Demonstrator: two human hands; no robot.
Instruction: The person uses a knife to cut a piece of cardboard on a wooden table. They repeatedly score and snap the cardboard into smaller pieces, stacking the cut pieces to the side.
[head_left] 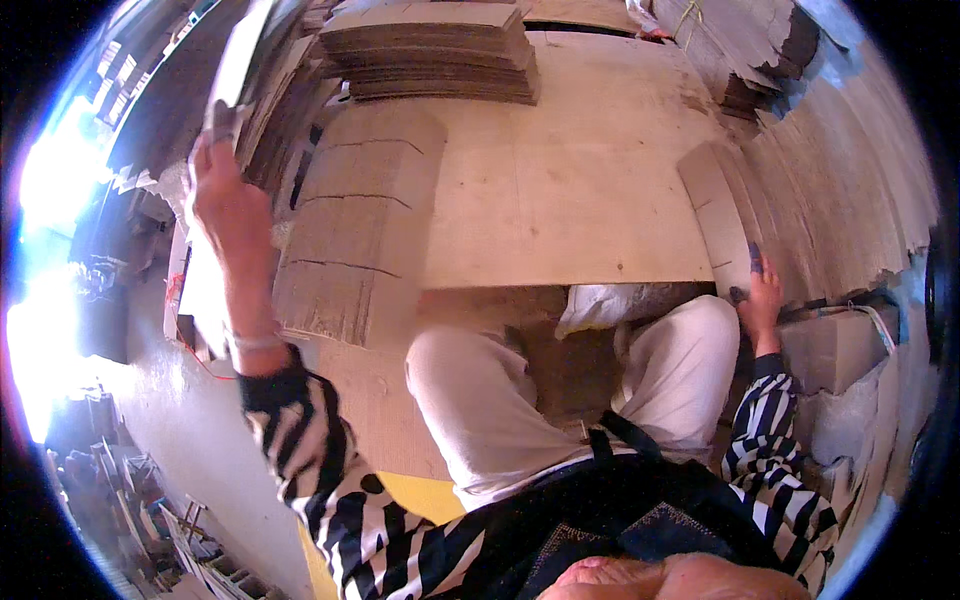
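My left hand (232, 215) is raised at the left, fingers closed around a long pale strip (240, 55), probably cardboard, seen nearly edge-on and washed out by light. At the right, my right hand (763, 300) grips the near end of a slit cardboard piece (718, 205), thumb and a finger on it. Dark coverings show on fingertips of both hands. Beside my left arm lies a stack of slit cardboard pieces (345, 205), its cuts running crosswise.
A pale wooden board (560, 170) spans the middle beyond my knees. On its far left stands a tall stack of flat cardboard (430, 55). More cardboard sheets (840, 180) pile up along the right. A white sack (625, 305) lies under the board's near edge.
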